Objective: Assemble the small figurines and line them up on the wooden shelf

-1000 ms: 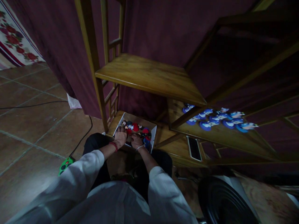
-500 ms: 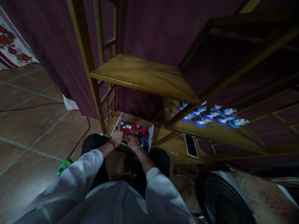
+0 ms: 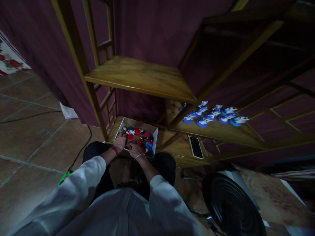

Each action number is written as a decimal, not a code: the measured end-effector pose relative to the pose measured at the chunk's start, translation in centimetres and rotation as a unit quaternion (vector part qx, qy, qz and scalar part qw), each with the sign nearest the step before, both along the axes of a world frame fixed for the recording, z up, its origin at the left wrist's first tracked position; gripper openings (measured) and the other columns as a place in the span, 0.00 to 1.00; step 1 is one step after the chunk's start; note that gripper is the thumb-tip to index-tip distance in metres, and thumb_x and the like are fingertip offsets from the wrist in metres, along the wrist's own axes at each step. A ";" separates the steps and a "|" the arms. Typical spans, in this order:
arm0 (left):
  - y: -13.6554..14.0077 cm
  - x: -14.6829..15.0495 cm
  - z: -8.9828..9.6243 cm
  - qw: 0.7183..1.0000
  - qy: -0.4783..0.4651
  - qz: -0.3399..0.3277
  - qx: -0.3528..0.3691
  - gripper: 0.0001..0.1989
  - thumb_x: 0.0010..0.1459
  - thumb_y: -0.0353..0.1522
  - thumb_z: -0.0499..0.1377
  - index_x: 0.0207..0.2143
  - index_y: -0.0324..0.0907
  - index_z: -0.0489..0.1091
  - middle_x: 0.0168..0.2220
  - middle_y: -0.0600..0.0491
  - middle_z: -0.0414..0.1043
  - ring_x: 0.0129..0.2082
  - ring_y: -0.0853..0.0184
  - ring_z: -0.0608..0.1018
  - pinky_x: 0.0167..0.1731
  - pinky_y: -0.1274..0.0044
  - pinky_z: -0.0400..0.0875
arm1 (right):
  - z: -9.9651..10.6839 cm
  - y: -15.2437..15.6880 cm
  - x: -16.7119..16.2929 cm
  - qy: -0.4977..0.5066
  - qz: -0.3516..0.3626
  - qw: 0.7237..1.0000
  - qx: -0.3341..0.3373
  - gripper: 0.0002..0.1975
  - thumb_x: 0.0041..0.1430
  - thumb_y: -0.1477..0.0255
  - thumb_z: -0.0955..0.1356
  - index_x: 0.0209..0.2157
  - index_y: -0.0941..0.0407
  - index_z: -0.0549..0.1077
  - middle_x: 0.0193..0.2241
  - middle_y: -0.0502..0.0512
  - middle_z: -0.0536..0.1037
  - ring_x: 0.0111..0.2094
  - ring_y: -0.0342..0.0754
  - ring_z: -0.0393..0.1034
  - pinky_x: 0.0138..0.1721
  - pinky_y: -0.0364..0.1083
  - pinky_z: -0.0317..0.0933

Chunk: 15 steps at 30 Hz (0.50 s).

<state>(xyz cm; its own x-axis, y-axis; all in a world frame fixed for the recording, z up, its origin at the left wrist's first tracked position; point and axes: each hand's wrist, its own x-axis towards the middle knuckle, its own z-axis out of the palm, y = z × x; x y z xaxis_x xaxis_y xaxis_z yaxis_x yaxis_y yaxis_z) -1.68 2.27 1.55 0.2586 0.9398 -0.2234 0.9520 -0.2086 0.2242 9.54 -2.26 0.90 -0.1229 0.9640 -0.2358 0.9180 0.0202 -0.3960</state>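
A shallow white box rests on the low wooden shelf, holding several small figurines with red, blue and dark parts. My left hand, with a red bead bracelet, reaches over the box's near left corner. Its fingers are stretched forward beside a cluster of figurines; whether they touch one is too small to tell. My right hand, wearing a pale bracelet, is over the near edge at the middle. Its fingers are curled, and anything in them is hidden. To its right lie more red and blue figurines.
Several blue-and-white figurines stand on the raised shelf at right. A phone with a white edge lies on the lower shelf. An upper wooden shelf overhangs the box. A round black ribbed seat stands at lower right; a green object lies on the floor.
The whole view has shifted, so the shelves and box appear slightly further left. Both hands stay at the box, with the right hand's fingers a little more curled.
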 end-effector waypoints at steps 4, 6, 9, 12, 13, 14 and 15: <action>0.0 -0.1 -0.2 1.000 0.002 -0.011 0.026 0.17 0.56 0.24 0.46 0.47 0.34 0.62 0.49 0.38 0.61 0.48 0.58 0.68 0.42 0.71 0.66 | -0.1 -0.1 0.0 0.002 -0.004 1.000 0.000 0.13 0.54 0.77 0.60 0.38 0.56 0.72 0.40 0.57 0.75 0.42 0.46 0.68 0.40 0.41 0.58; 0.0 -0.1 -0.1 0.999 0.001 -0.019 0.039 0.18 0.54 0.24 0.47 0.48 0.35 0.62 0.50 0.39 0.61 0.49 0.58 0.67 0.43 0.71 0.65 | -0.1 -0.2 0.0 0.008 -0.008 1.000 0.006 0.13 0.54 0.77 0.60 0.38 0.56 0.72 0.40 0.57 0.75 0.42 0.46 0.68 0.40 0.41 0.58; -0.2 0.1 0.1 0.998 0.006 -0.027 0.051 0.20 0.54 0.24 0.48 0.50 0.34 0.61 0.49 0.38 0.62 0.51 0.58 0.65 0.43 0.72 0.65 | -0.2 -0.4 0.1 0.018 -0.016 1.000 0.010 0.13 0.54 0.77 0.60 0.38 0.56 0.72 0.39 0.56 0.76 0.41 0.45 0.68 0.40 0.40 0.58; -0.3 0.4 0.5 0.999 0.004 -0.034 0.040 0.21 0.54 0.26 0.49 0.51 0.35 0.60 0.46 0.40 0.66 0.48 0.59 0.68 0.43 0.73 0.65 | -0.2 -0.4 0.1 0.033 -0.023 0.999 0.022 0.13 0.54 0.77 0.60 0.39 0.55 0.71 0.39 0.55 0.76 0.41 0.44 0.68 0.40 0.40 0.58; -0.4 0.5 0.6 0.999 0.001 -0.034 0.034 0.22 0.54 0.26 0.49 0.52 0.36 0.59 0.46 0.40 0.66 0.47 0.60 0.69 0.43 0.73 0.65 | -0.2 -0.4 0.1 0.039 -0.028 0.999 0.025 0.13 0.54 0.77 0.60 0.39 0.55 0.71 0.39 0.55 0.76 0.41 0.45 0.68 0.40 0.40 0.58; -0.5 0.7 0.7 0.999 -0.003 -0.032 0.027 0.22 0.54 0.26 0.50 0.52 0.37 0.59 0.46 0.41 0.66 0.46 0.61 0.70 0.43 0.73 0.65 | -0.2 -0.3 0.2 0.044 -0.032 0.998 0.027 0.13 0.54 0.77 0.60 0.39 0.56 0.71 0.39 0.56 0.76 0.41 0.45 0.68 0.40 0.40 0.58; -0.6 0.9 0.8 0.999 -0.007 -0.031 0.019 0.22 0.54 0.27 0.50 0.52 0.37 0.59 0.47 0.41 0.66 0.44 0.61 0.71 0.43 0.73 0.65 | -0.2 -0.2 0.2 0.050 -0.038 0.998 0.029 0.13 0.54 0.78 0.60 0.39 0.56 0.71 0.39 0.56 0.76 0.41 0.45 0.69 0.40 0.39 0.58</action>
